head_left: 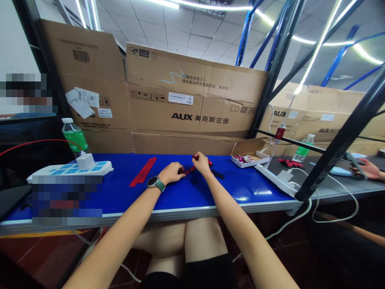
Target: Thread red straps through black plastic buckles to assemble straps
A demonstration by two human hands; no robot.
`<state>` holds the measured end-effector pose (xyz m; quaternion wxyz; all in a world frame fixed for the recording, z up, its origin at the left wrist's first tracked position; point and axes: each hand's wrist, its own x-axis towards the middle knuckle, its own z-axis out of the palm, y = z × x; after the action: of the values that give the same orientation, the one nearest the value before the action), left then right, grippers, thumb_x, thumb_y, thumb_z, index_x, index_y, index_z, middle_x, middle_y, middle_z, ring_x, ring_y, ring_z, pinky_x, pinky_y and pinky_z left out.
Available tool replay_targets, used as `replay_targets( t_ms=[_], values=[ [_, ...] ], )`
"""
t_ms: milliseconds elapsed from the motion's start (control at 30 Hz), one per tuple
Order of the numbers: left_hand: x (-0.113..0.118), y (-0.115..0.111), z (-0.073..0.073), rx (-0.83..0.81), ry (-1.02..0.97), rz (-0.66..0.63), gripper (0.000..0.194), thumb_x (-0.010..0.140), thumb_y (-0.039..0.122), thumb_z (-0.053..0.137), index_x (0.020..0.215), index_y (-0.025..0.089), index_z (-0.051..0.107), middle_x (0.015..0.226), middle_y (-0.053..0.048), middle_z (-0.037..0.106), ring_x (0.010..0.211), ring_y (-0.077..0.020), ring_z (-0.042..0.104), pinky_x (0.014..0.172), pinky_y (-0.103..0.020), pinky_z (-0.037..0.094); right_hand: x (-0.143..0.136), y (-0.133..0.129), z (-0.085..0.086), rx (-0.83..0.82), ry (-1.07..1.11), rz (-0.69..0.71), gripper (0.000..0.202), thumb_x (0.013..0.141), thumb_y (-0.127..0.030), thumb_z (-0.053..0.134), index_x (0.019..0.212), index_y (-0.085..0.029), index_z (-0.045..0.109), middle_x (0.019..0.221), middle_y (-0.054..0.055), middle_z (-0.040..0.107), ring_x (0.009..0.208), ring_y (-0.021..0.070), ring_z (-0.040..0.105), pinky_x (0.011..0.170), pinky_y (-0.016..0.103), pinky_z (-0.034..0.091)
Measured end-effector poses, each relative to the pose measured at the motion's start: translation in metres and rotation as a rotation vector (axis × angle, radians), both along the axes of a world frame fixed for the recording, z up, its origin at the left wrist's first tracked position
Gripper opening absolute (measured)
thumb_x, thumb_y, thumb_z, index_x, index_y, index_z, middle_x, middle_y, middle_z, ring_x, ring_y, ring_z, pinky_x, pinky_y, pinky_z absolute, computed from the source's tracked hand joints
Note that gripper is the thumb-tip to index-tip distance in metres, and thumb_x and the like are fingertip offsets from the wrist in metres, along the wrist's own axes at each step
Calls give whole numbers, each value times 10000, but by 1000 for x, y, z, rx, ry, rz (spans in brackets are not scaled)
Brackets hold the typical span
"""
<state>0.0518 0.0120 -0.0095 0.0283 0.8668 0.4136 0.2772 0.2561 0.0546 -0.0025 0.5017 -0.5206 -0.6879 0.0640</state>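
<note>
A short red strap (189,171) with dark parts stretches between my two hands above the blue tabletop (120,196). My left hand (172,173), with a watch on the wrist, has its fingers curled round the strap's left end. At the other end, my right hand (201,163) pinches the strap between thumb and fingers; part of it is hidden there. Several black buckle-like pieces (218,174) lie just right of my right hand, and small red pieces (211,163) sit behind it. Flat red strips (143,172) are left of my left hand.
A small open box (247,160) of mixed small items stands at the back right. Power strips (96,170) lie left and right, with loose cables. Green-labelled bottles (75,136) stand behind. Cardboard (192,104) walls the back. A dark post (325,140) rises at right, beyond it another person's hand (371,169).
</note>
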Motion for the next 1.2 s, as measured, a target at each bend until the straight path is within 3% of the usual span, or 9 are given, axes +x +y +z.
replay_targets(
  t_ms=[133,233,367,500,633,767,933,1200],
  values=[
    [-5,10,-2,0,-38,63,239,864,200,553,986,202,758,903,-104,754,850,-237,710,821,-309,529,1,-1,2,-11,26,220,122,841,-287,580,914,-209,639,781,9,695,668,166,634,710,263,490],
    [-12,19,-5,-54,-180,130,299,815,123,570,1067,177,722,843,-84,758,803,-220,719,783,-295,544,-2,-2,3,-11,-7,325,186,878,-309,574,970,-206,697,837,26,725,672,167,647,709,257,487],
    [-13,22,-5,-37,-419,185,197,767,123,620,930,181,715,803,-59,759,776,-205,724,748,-284,561,-11,-5,5,6,-166,367,231,935,-243,506,941,-186,729,875,66,741,794,192,667,769,264,473],
    [-8,12,4,41,-586,153,110,804,193,624,863,193,717,837,-43,768,790,-193,728,776,-289,574,-19,-16,8,64,-285,425,251,965,-225,481,937,-182,727,890,78,743,817,193,668,790,263,460],
    [-6,4,12,69,-626,150,120,822,223,634,883,187,731,817,-44,769,752,-189,728,751,-286,582,-22,-25,11,106,-303,417,237,959,-273,517,951,-191,739,856,71,744,736,182,654,733,251,456],
    [-7,2,14,94,-586,136,137,828,234,636,895,188,747,834,-47,776,757,-191,727,762,-286,581,-22,-26,12,139,-361,409,239,958,-247,504,966,-192,737,930,87,754,799,192,674,753,250,458],
    [-8,0,16,137,-521,91,140,829,234,629,891,190,747,839,-44,776,764,-189,725,765,-276,567,-27,-29,11,168,-467,281,236,959,-220,498,841,-179,698,822,103,731,722,192,659,712,255,426],
    [-7,-2,17,127,-574,173,130,815,280,648,860,186,725,799,-42,771,733,-184,720,727,-260,563,-32,-32,8,227,-457,261,253,1013,-260,445,903,-186,660,901,106,719,790,189,660,754,252,420]
  ],
)
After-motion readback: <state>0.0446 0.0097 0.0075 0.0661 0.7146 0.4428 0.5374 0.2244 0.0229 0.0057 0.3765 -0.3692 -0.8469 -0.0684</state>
